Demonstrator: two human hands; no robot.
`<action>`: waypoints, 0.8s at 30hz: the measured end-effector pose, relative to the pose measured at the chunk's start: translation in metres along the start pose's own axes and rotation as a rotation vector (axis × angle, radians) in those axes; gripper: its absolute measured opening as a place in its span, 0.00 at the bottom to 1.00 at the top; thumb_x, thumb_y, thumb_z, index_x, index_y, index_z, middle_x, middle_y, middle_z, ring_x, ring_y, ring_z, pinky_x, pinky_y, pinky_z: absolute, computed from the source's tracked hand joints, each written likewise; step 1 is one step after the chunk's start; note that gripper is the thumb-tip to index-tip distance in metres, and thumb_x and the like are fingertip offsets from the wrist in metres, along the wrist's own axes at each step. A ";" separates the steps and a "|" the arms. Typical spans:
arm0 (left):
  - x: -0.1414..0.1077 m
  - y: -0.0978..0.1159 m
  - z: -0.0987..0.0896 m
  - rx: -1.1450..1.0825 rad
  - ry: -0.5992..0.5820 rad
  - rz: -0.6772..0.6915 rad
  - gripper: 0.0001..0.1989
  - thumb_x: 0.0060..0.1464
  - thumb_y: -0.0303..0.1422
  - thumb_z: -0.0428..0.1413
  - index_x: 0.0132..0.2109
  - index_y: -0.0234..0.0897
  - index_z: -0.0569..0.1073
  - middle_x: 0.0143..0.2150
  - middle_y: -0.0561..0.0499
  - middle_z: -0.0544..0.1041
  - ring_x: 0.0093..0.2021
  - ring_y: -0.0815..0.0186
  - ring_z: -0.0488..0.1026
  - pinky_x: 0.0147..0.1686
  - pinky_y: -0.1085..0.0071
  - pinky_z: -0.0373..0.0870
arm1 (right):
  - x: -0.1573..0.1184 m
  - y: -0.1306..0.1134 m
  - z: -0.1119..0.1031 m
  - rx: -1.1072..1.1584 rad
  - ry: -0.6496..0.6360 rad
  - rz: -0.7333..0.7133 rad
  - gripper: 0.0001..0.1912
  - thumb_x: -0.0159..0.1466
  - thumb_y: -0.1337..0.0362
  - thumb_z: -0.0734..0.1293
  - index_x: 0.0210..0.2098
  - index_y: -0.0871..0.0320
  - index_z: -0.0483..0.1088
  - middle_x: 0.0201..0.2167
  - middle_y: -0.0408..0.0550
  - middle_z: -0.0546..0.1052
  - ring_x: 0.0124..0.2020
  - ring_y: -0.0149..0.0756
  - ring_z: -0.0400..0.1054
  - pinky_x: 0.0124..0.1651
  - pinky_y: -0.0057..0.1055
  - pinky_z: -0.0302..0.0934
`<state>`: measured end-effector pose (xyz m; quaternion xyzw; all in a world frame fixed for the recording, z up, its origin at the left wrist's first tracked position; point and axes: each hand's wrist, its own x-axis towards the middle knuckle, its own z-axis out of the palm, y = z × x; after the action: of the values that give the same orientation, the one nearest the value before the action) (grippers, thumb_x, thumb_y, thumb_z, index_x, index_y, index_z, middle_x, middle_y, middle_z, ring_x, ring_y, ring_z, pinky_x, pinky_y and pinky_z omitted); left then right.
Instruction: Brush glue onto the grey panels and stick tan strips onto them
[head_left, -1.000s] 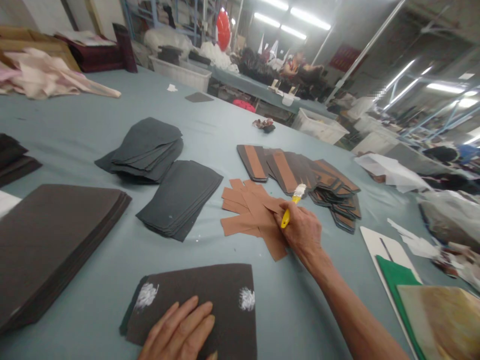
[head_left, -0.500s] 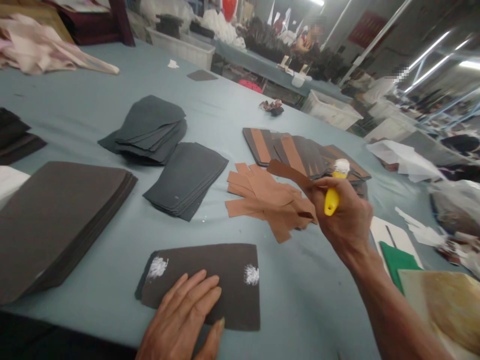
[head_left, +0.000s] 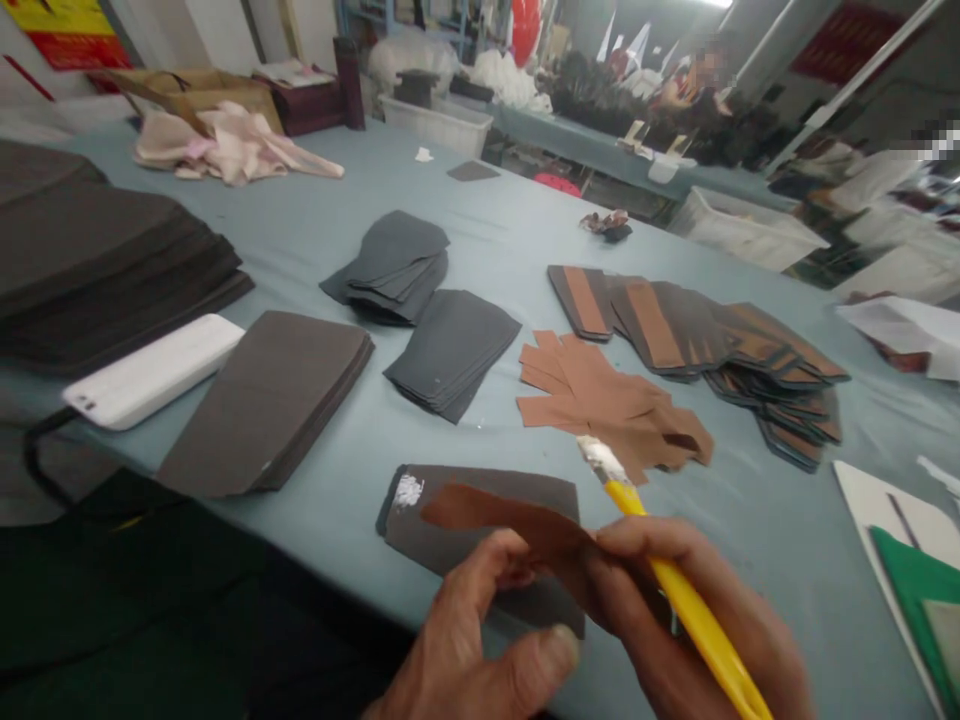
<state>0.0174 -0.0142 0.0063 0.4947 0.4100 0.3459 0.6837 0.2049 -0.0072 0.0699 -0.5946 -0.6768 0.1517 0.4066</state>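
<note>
My left hand (head_left: 480, 650) and my right hand (head_left: 675, 620) hold a tan leather-like strip (head_left: 510, 520) between them, just above a dark brown sheet (head_left: 540, 490) with a white glue smear (head_left: 409, 491). My right hand also grips a yellow-handled brush (head_left: 686, 600), its bristles (head_left: 600, 458) caked white and pointing up-left. The strip's far end overlaps the sheet, but I cannot tell whether they touch. A loose pile of tan strips (head_left: 600, 400) lies just beyond the brush tip.
A fan of dark pieces with tan strips (head_left: 697, 335) lies to the right on the blue-grey table (head_left: 495, 230). Dark grey stacks (head_left: 450, 355) and brown stacks (head_left: 266, 400) lie to the left, beside a white phone-like device (head_left: 150, 370) with a black cable.
My right hand has brought a tan strip from the pile over to the dark sheet. My left hand has left the sheet and taken the strip. The view has swung left.
</note>
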 end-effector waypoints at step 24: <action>0.008 0.013 0.000 -0.234 0.358 -0.061 0.34 0.54 0.65 0.61 0.27 0.33 0.79 0.22 0.46 0.80 0.25 0.63 0.77 0.29 0.72 0.74 | -0.003 0.002 0.026 0.093 -0.193 -0.016 0.08 0.71 0.54 0.70 0.42 0.50 0.71 0.28 0.41 0.81 0.21 0.32 0.76 0.23 0.21 0.70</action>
<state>0.0199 -0.0038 0.0169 0.3301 0.4968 0.4529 0.6627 0.1868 -0.0018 0.0515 -0.5523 -0.7098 0.2361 0.3679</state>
